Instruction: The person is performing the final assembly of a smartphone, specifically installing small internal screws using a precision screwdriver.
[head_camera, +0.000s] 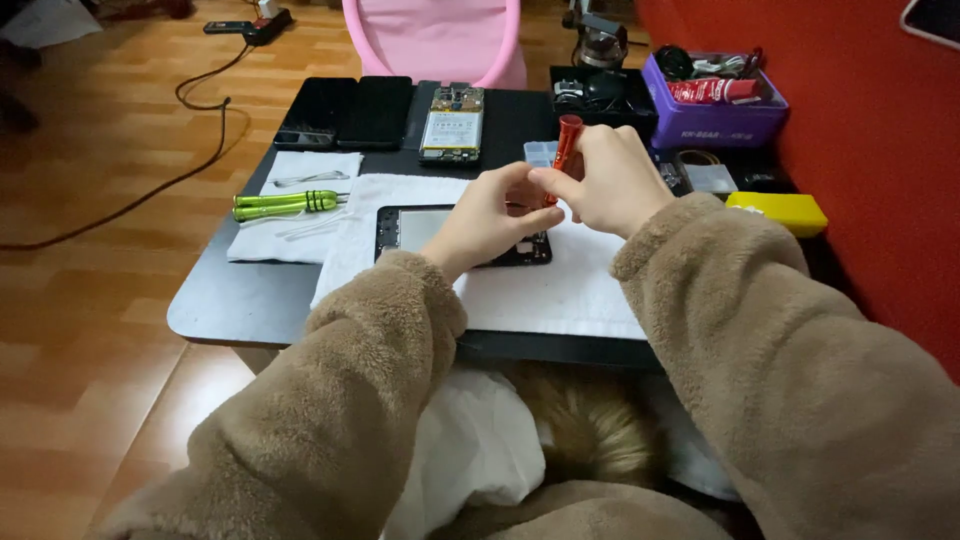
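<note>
Both of your hands meet over the dark phone frame with its pale inner panel (440, 232), which lies on the white cloth (560, 295) at the middle of the black table (215, 300). Your right hand (615, 180) is closed around the red-handled screwdriver (566, 150), held nearly upright; your left hand (487, 215) pinches narrowly at its lower end. You seem to be seating the tip on a screw, so next keep it vertical and press lightly. Two green-handled screwdrivers (285, 204) lie to the left.
</note>
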